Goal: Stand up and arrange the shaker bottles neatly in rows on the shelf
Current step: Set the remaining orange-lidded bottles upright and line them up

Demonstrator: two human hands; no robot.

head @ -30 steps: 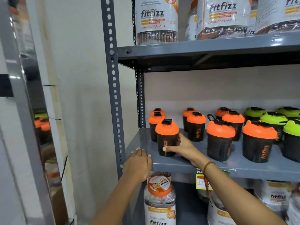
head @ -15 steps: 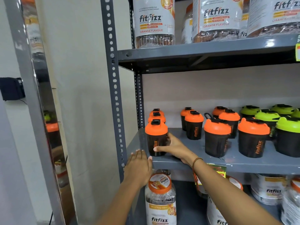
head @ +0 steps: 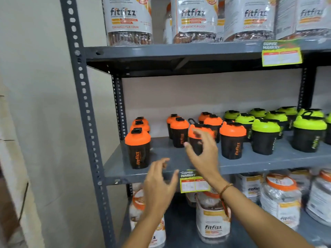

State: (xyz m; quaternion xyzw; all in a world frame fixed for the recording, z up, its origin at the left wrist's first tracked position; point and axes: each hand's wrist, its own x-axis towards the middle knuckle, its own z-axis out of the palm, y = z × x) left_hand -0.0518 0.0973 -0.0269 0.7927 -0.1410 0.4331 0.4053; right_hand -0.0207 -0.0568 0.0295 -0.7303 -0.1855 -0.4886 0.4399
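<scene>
Black shaker bottles stand on the grey middle shelf [head: 250, 162]. An orange-lidded one [head: 138, 149] stands alone at the front left, two more behind it in a line. Further right stand several orange-lidded bottles [head: 232, 140], then several green-lidded ones [head: 265, 136]. My right hand [head: 202, 149] is open, fingers spread, in front of an orange-lidded bottle [head: 194, 133] with a carry loop, not gripping it. My left hand [head: 159, 181] hovers open before the shelf's front edge, empty.
Large fitfizz jars [head: 129, 20] fill the shelf above, and more jars [head: 213, 221] sit on the shelf below. A perforated grey upright [head: 84, 97] bounds the shelf's left side, with a wall beyond. Price tags [head: 194, 182] hang on the shelf edges.
My right hand let go of the front-left orange bottle and moved right toward the looped bottle. My left hand lifted off the shelf edge. The view shifted right.
</scene>
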